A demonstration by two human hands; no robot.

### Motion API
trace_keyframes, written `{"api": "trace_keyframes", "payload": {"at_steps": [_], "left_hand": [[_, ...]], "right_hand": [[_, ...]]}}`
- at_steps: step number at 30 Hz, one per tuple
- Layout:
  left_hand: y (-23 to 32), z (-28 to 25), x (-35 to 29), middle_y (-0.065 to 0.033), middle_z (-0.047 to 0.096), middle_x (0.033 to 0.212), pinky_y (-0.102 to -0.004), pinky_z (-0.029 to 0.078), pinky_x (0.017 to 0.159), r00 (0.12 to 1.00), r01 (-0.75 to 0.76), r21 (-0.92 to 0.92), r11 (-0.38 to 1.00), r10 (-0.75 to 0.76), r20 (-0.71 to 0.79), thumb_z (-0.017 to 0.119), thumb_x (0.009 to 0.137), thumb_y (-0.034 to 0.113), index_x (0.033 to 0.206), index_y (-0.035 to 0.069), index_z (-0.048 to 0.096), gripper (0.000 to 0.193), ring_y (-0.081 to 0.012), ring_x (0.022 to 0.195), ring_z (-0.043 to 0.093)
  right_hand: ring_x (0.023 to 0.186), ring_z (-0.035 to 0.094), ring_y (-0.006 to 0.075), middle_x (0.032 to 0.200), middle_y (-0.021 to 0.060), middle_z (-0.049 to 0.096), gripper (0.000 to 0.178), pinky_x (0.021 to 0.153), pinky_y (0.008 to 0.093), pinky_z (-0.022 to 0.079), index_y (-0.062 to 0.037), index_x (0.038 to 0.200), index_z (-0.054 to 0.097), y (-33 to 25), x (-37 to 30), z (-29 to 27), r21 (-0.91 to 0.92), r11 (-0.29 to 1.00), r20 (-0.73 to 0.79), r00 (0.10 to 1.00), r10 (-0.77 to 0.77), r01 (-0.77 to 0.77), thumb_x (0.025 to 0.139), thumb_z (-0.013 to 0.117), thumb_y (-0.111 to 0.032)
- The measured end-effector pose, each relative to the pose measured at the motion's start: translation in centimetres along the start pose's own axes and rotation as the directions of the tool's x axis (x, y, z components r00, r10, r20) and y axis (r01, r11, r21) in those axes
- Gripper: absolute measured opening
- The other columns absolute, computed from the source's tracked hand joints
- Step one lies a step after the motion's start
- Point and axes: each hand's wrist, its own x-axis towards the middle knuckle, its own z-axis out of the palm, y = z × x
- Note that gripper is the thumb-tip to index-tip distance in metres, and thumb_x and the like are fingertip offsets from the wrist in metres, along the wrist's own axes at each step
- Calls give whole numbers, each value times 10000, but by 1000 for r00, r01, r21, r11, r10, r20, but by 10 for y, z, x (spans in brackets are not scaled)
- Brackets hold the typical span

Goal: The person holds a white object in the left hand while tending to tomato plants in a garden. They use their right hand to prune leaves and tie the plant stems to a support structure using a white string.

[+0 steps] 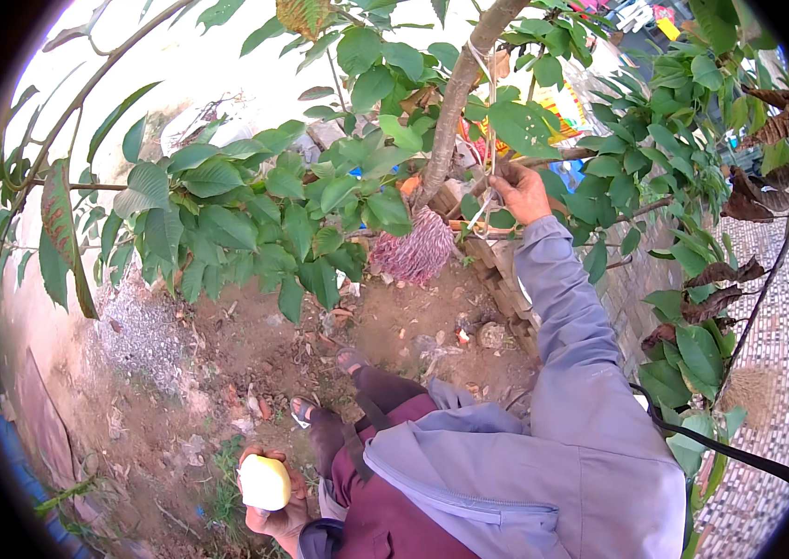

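Note:
My right hand (527,196) reaches up beside the tree trunk (453,112), its thumb and fingers pinched on a thin whitish string (491,112). The string loops around the trunk higher up and hangs down past my fingers, with loose ends below. Low at my left side, my left hand (287,524) is closed around a pale yellow-and-white rounded block (265,482). What that block is, I cannot make out. Green leaves (217,200) surround the trunk, and a pinkish-purple stringy bundle (415,247) sits around its lower part.
Bricks (504,279) are stacked right of the trunk. Bare soil with rubble (255,373) lies around my sandalled feet (304,410). Patterned paving (767,373) is at the right. Leafy branches (637,154) cross the view, and a black cable (730,452) runs beside my right arm.

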Motion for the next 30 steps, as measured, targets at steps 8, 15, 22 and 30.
{"api": "trace_keyframes", "payload": {"at_steps": [8, 15, 22, 30], "left_hand": [[-3, 6, 5, -227, 502, 1189, -282, 470, 618, 999, 39, -11, 999, -38, 14, 705, 650, 152, 1369, -22, 310, 839, -229, 785, 543], [-5, 8, 7, -219, 515, 1170, -264, 460, 595, 997, 68, 8, 998, -68, -31, 711, 654, 153, 1360, -27, 304, 835, -206, 753, 525], [-18, 21, 23, -249, 568, 1010, -271, 455, 422, 973, 20, 138, 990, 12, -231, 698, 589, 282, 1265, -64, 372, 827, -219, 537, 552], [-2, 8, 30, -223, 486, 1175, -276, 470, 608, 987, 159, 40, 987, -158, -27, 709, 647, 152, 1377, -15, 265, 871, -214, 796, 551]], "right_hand": [[783, 661, 244, 884, 126, 682, 276, 718, 360, 518, 11, 1013, 607, 23, -8, -6, -172, 983, -137, 989, 45, -69, 786, 674, -130], [908, 606, 331, 953, 136, 600, 219, 768, 469, 483, -66, 929, 565, 36, -38, -90, -878, 432, -300, 941, -157, -208, 774, 656, -190], [866, 610, 317, 880, 127, 612, 207, 782, 446, 465, -74, 884, 577, 36, -53, -149, -956, 164, -282, 917, -283, -243, 737, 671, -185], [876, 589, 318, 887, 126, 614, 170, 836, 432, 450, -60, 864, 578, 62, -70, -171, -970, 188, -191, 961, -200, -153, 736, 653, -143]]}}
